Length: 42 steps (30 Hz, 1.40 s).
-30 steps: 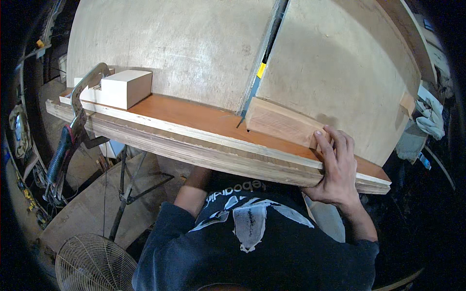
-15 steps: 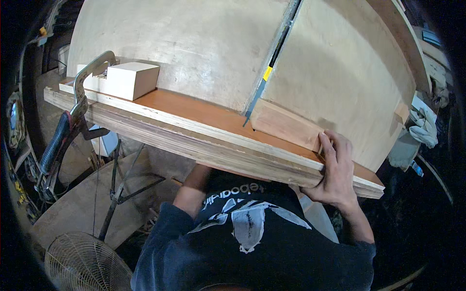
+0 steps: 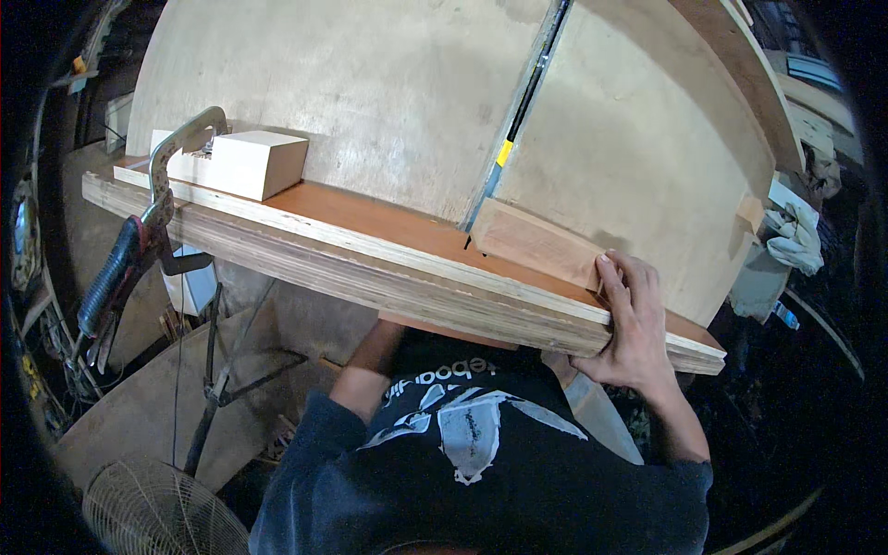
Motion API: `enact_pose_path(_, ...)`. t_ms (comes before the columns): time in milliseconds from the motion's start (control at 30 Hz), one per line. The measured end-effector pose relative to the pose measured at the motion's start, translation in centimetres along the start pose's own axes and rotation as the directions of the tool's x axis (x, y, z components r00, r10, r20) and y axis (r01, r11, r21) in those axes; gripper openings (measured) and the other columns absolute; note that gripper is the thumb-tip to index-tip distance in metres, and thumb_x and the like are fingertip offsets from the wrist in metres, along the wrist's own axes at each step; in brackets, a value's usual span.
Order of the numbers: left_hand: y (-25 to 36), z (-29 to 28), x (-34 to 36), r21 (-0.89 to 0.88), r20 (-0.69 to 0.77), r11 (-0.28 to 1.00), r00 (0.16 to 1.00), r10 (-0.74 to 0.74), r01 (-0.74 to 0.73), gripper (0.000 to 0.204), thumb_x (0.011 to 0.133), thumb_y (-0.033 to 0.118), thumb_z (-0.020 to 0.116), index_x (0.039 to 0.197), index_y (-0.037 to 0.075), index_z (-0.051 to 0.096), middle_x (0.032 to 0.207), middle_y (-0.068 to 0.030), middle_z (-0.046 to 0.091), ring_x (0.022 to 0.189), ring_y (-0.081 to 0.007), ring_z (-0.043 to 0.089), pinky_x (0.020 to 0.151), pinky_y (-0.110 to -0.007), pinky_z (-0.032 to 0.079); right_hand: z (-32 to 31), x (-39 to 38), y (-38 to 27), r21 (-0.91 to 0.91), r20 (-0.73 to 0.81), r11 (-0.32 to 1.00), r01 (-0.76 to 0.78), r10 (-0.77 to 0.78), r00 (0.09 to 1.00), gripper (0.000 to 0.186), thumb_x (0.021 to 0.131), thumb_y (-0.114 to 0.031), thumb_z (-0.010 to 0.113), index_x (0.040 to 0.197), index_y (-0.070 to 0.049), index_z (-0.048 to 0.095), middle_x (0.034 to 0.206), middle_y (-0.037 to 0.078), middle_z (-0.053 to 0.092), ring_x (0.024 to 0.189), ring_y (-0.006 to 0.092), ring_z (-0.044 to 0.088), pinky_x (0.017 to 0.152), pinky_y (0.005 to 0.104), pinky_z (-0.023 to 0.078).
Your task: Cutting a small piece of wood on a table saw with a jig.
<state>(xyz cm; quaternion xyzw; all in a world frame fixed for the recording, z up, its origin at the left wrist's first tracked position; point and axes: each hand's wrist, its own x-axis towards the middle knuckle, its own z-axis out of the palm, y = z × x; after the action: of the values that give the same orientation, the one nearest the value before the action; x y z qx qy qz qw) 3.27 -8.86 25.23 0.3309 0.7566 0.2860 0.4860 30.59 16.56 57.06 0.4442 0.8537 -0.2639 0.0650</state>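
Observation:
My right hand (image 3: 635, 326) wraps over the near edge of a stack of plywood boards (image 3: 370, 270) with an orange-brown top. Its fingertips touch the end of a small reddish wood block (image 3: 536, 244) lying on the stack. A thin metal strip (image 3: 520, 116) with a yellow mark leans down to the block's left end, against a large upright plywood sheet (image 3: 370, 83). My left forearm (image 3: 368, 370) reaches up beneath the boards, and that hand is hidden under them.
A metal clamp with red and black handles (image 3: 129, 259) grips the stack's left end beside a pale rectangular block (image 3: 254, 163). A wire fan guard (image 3: 157, 518) lies at the lower left. White rags (image 3: 795, 237) hang at the right.
My right hand stays on the board edge by the block. The view has shifted slightly, so the boards and clamp sit a little differently in frame.

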Motion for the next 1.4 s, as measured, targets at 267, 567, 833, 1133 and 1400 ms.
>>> enact_pose_path(267, 2.2, -0.4, 1.8, -0.076, -0.045, 0.997, 0.999, 0.031, -0.034, 0.052, 0.089, 0.037, 0.074, 0.128, 0.003, 0.065, 0.138, -0.0222, 0.058, 0.127, -0.0392, 0.057, 0.109, -0.048, 0.043, -0.2, 0.0, -0.3, 0.003, 0.021, 0.999, -0.054, 0.054, 0.998, 0.107, 0.052, -0.034, 0.086, 0.147, -0.002, 0.047, 0.141, 0.025, 0.047, 0.126, 0.0480, 0.047, 0.101, 0.0561, 0.048)
enact_pose_path(567, 3.6, -1.9, 2.1, -0.156, -0.095, 0.986, 0.994, 0.046, -0.061, 0.053, 0.089, 0.036, 0.074, 0.128, 0.003, 0.065, 0.138, -0.0225, 0.058, 0.127, -0.0392, 0.057, 0.109, -0.047, 0.043, 0.1, -0.2, -0.4, 0.011, 0.011, 0.998, -0.066, 0.066, 0.998, 0.111, 0.046, -0.034, 0.082, 0.146, 0.001, 0.049, 0.139, 0.025, 0.050, 0.124, 0.0456, 0.049, 0.104, 0.0542, 0.046)
enact_pose_path(833, 9.2, -8.2, -1.9, -0.069, -0.376, 0.979, 0.914, 0.154, -0.193, 0.067, 0.087, 0.034, 0.082, 0.138, 0.000, 0.057, 0.142, -0.0216, 0.049, 0.127, -0.0383, 0.053, 0.108, -0.049, 0.042, 0.4, -0.4, -0.1, -0.034, -0.041, 0.998, -0.052, 0.051, 0.998, 0.113, 0.042, -0.036, 0.082, 0.144, 0.000, 0.051, 0.139, 0.024, 0.051, 0.124, 0.0449, 0.050, 0.104, 0.0539, 0.045)
enact_pose_path(1133, 22.2, -14.2, -2.4, 0.291, -0.481, 0.919, 0.790, 0.380, -0.265, 0.107, 0.083, 0.057, 0.082, 0.156, -0.005, 0.033, 0.150, -0.0245, 0.034, 0.141, -0.0409, 0.036, 0.118, -0.055, 0.027, 0.0, -0.4, -0.2, 0.002, -0.017, 0.999, -0.037, 0.037, 0.999, 0.108, 0.044, -0.030, 0.085, 0.143, -0.001, 0.051, 0.138, 0.023, 0.050, 0.121, 0.0468, 0.050, 0.103, 0.0546, 0.048)
enact_pose_path(1400, 26.7, -14.2, 2.6, 0.235, -0.457, 0.857, 0.726, 0.514, -0.458, 0.104, 0.085, 0.043, 0.085, 0.162, 0.003, 0.027, 0.155, -0.0263, 0.015, 0.146, -0.0418, 0.026, 0.120, -0.054, 0.033, -2.0, 2.6, 1.4, 0.003, -0.066, 1.000, -0.013, 0.013, 0.998, 0.106, 0.046, -0.025, 0.084, 0.143, -0.001, 0.050, 0.137, 0.023, 0.051, 0.122, 0.0458, 0.050, 0.104, 0.0537, 0.047)
